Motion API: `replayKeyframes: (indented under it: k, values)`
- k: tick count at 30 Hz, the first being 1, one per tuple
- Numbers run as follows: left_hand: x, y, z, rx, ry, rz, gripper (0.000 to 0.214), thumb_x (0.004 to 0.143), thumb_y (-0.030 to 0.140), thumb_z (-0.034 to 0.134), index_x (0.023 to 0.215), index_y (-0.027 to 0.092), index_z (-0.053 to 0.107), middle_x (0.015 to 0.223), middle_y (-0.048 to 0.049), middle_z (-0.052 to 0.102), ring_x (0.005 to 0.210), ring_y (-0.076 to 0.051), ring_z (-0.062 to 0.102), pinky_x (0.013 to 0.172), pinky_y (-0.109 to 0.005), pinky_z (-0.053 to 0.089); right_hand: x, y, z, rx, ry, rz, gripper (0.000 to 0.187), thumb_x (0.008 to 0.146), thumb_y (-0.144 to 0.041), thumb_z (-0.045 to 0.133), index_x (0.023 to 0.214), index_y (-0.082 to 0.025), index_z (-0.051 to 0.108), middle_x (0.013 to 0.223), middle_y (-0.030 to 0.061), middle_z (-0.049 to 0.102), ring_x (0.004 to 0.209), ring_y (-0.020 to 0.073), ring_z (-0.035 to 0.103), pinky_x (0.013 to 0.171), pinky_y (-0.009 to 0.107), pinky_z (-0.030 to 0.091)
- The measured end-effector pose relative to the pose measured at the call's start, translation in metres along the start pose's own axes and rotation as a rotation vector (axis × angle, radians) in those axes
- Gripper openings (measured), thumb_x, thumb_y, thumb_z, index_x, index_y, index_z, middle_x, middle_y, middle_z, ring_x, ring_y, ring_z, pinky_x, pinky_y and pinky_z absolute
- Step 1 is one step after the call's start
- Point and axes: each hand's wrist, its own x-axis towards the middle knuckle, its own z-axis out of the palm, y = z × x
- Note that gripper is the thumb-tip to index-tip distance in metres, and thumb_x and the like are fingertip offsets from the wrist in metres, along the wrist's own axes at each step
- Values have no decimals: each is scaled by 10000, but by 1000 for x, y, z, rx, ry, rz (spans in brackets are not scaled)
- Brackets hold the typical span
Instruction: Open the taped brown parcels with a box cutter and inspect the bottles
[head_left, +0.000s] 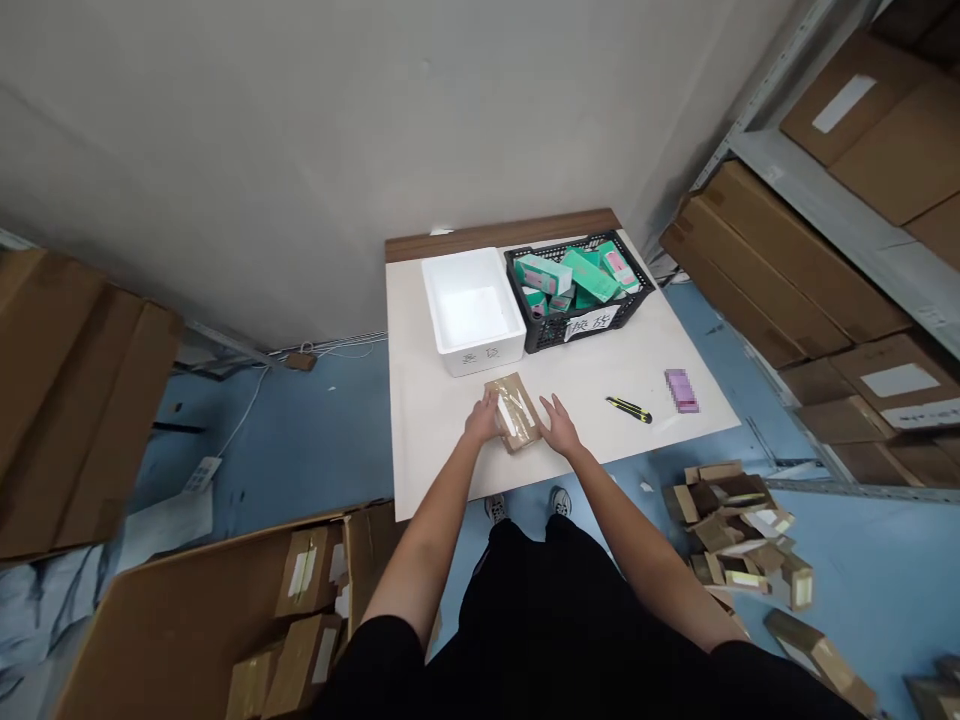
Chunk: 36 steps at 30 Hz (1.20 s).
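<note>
A small brown cardboard box [513, 412], wrapped in shiny clear tape with white label strips on top, lies on the white table in front of me. My left hand [484, 418] grips its left side, fingers at the upper edge and thumb lower down. Close by its right side is my right hand [559, 428], fingers spread and the thumb near the box edge; whether it touches is hard to tell. To the right lie a black and yellow utility knife [629, 409] and a pixelated purple item [682, 391].
Behind the box stand a white bin [480, 358] and a black crate [534, 332] of green and white boxes [592, 275]. A large carton [202, 610] holding taped boxes sits at lower left. Opened boxes [739, 530] litter the floor at right, below loaded shelves [832, 190].
</note>
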Motion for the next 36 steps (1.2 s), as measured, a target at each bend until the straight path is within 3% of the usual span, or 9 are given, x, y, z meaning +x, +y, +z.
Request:
replayKeyframes:
  k: [4, 8, 11, 15, 20, 26, 29, 32, 36]
  values:
    - [20, -7, -9, 110, -74, -57, 1487, 581, 494, 995, 1753, 285, 105, 1833, -142, -42, 1642, -471, 221, 1267, -520, 363, 7, 32, -47, -85, 78, -24, 740, 973, -299, 587, 1687, -271, 396, 1810, 94, 204, 1657, 345, 223, 1302, 549, 328]
    - [22, -5, 5, 149, -27, -71, 1540, 574, 550, 982, 1754, 267, 33, 1831, -168, -31, 1657, -469, 162, 1251, -510, 387, 7, 107, -102, -147, 123, 87, 716, 990, -293, 563, 1685, -242, 396, 1796, 117, 244, 1645, 360, 244, 1301, 564, 315]
    - [20, 18, 26, 151, -29, -89, 1575, 585, 587, 974, 1750, 259, -35, 1827, -186, -48, 1659, -454, 169, 1229, -501, 416, 11, 169, -134, -175, 68, 229, 719, 989, -281, 571, 1681, -195, 396, 1761, 161, 316, 1622, 368, 289, 1288, 539, 330]
    - [24, 67, 56, 153, -53, -91, 1547, 632, 571, 962, 1748, 262, -64, 1828, -165, -70, 1669, -417, 164, 1235, -461, 415, 22, 229, -151, -185, -82, 372, 708, 965, -245, 620, 1645, -167, 439, 1627, 198, 502, 1509, 362, 456, 1193, 477, 438]
    - [28, 103, 72, 162, -70, -207, 1515, 643, 553, 963, 1753, 260, -26, 1822, -151, -121, 1656, -437, 202, 1216, -461, 437, 36, 257, -145, -285, -148, 418, 474, 917, -179, 677, 1390, -166, 650, 1341, 198, 673, 1267, 310, 632, 1002, 368, 530]
    - [20, 114, 72, 115, -67, -307, 1505, 618, 505, 984, 1755, 356, 9, 1832, -81, -116, 1641, -474, 218, 1188, -512, 462, 49, 227, -130, -180, -236, 368, 411, 969, -170, 590, 1378, -139, 586, 1179, 161, 739, 1005, 266, 736, 870, 328, 546]
    - [19, 122, 78, 85, -49, -324, 1507, 622, 510, 983, 1751, 385, -6, 1830, -50, -142, 1640, -478, 199, 1165, -523, 483, 57, 175, -118, -19, -203, 206, 520, 1023, -233, 493, 1533, -145, 445, 1126, 124, 774, 942, 268, 742, 847, 341, 560]
    - [20, 130, 87, 25, -13, -335, 1515, 628, 531, 977, 1750, 377, -29, 1828, -58, -163, 1614, -485, 251, 1155, -536, 489, 64, 110, -101, 81, -218, -40, 659, 1037, -278, 468, 1671, -199, 307, 1287, 112, 763, 1029, 279, 740, 893, 352, 574]
    - [22, 135, 95, -32, 16, -334, 1479, 629, 507, 969, 1749, 391, 10, 1831, -43, -161, 1586, -486, 304, 1151, -538, 490, 66, 46, -78, 7, -287, -213, 701, 1014, -219, 483, 1699, -282, 346, 1538, 53, 643, 1234, 280, 690, 1048, 382, 543]
